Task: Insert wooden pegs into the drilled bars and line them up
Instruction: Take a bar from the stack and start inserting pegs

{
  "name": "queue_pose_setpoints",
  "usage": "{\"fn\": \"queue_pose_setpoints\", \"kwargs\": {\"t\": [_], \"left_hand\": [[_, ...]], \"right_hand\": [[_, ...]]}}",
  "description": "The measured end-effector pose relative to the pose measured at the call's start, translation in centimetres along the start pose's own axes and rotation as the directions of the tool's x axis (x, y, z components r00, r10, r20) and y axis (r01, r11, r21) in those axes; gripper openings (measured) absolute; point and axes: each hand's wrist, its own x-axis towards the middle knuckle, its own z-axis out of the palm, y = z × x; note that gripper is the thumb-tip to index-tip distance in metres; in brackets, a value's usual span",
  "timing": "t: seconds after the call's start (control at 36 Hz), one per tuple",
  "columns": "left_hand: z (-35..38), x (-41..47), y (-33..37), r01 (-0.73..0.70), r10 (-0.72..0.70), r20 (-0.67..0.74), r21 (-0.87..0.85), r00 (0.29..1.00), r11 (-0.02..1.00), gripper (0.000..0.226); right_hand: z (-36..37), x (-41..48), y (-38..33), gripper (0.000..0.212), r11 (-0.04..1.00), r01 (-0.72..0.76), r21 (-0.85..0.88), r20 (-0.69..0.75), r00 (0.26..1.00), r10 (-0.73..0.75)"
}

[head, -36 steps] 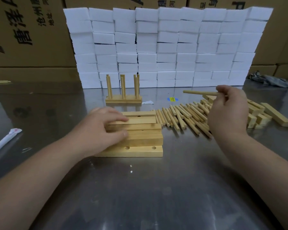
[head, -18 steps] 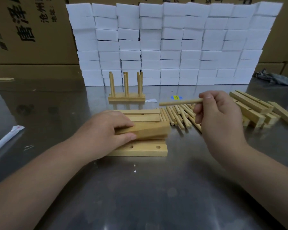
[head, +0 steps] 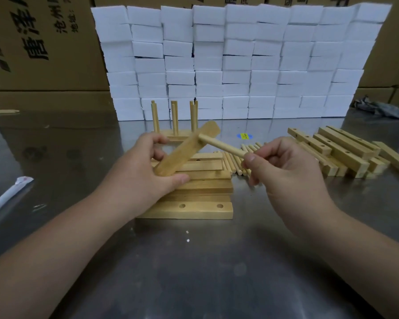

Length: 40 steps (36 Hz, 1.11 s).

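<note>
While the left hand [head: 145,178] grips a bar [head: 187,150] tilted toward 1 o'clock above the stacked bars [head: 194,210] on the table [head: 194,272], the right hand [head: 283,171] pinches a peg [head: 221,146], its tip touching the bar's upper end; loose pegs [head: 229,162] lie at the stack's 2 o'clock.

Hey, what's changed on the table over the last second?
The left hand lifted one bar off the stack and holds it tilted. The right hand carried its peg leftward until the tip meets that bar. The stack, loose pegs and finished pegged bar stayed put.
</note>
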Motion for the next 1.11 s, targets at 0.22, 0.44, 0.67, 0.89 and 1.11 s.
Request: {"fn": "queue_pose_setpoints", "kwargs": {"t": [0.22,0.44,0.67,0.89,1.11], "left_hand": [[-0.2,-0.3,0.3,-0.024,0.007,-0.137,-0.119,0.991,0.993,0.023],[0.2,-0.7,0.6,-0.102,0.097,-0.030,-0.288,0.995,0.952,0.021],[0.6,-0.9,1.0,-0.099,0.121,0.039,-0.361,0.992,0.927,0.041],[0.7,-1.1,1.1,-0.085,0.128,0.077,-0.417,0.989,0.905,0.043],[0.5,-1.2,1.5,-0.031,0.116,0.179,-0.416,0.977,0.909,0.047]], "right_hand": [[-0.1,-0.1,0.1,0.016,1.000,0.003,-0.028,-0.014,1.000,-0.004],[0.0,-0.3,0.3,0.016,0.997,0.042,-0.067,0.036,0.999,-0.040],[0.3,-0.9,-0.3,0.013,0.979,0.142,-0.148,0.029,0.990,-0.140],[0.0,-0.8,0.0,0.017,0.970,0.187,-0.156,-0.032,0.981,-0.194],[-0.3,-0.3,0.4,0.017,0.964,0.204,-0.174,-0.016,0.978,-0.210]]}}
